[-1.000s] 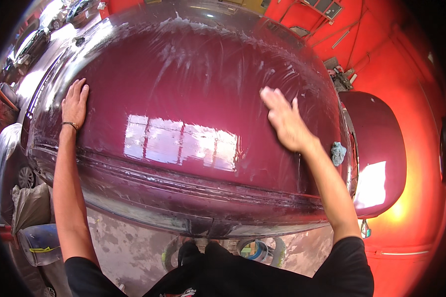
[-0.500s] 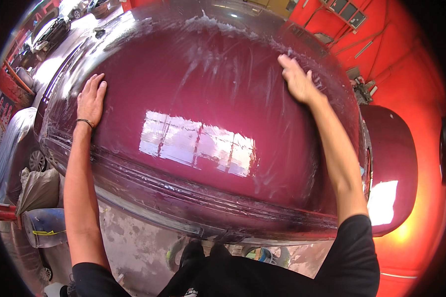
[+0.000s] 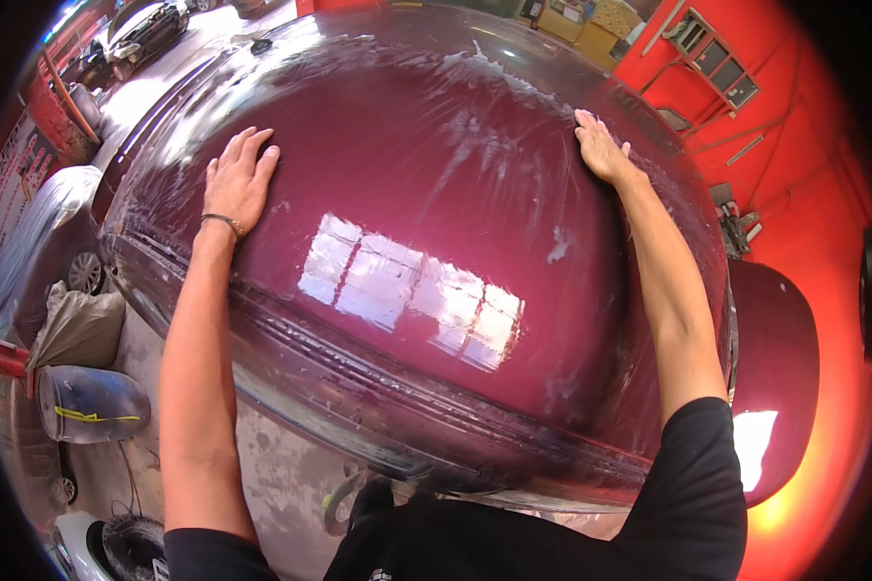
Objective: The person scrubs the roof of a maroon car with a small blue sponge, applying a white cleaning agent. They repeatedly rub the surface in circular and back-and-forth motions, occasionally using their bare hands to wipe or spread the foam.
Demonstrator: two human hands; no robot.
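A glossy dark red car roof (image 3: 436, 203), wet and streaked with whitish suds (image 3: 494, 77), stretches out before me. My left hand (image 3: 238, 182), with a thin dark bracelet (image 3: 223, 223) at the wrist, lies flat on the left part of the roof, fingers a little apart. Toward the far right, my right hand (image 3: 603, 150) rests on the wet surface with its fingers stretched out, close to the band of suds. No object shows in either hand, though what may lie under the palms is hidden.
A red wall (image 3: 785, 184) carries a grey wall-mounted box (image 3: 712, 63) at the right. A dark red panel (image 3: 775, 368) stands beside the car. On the left are a blue drum (image 3: 95, 402), a grey bag (image 3: 77, 324), a plastic-covered car (image 3: 39, 242) and another car (image 3: 150, 39) farther off.
The view has turned a little. My left hand has come inward to the right over the roof. My right hand now lies with straighter fingers, near the same far right area.
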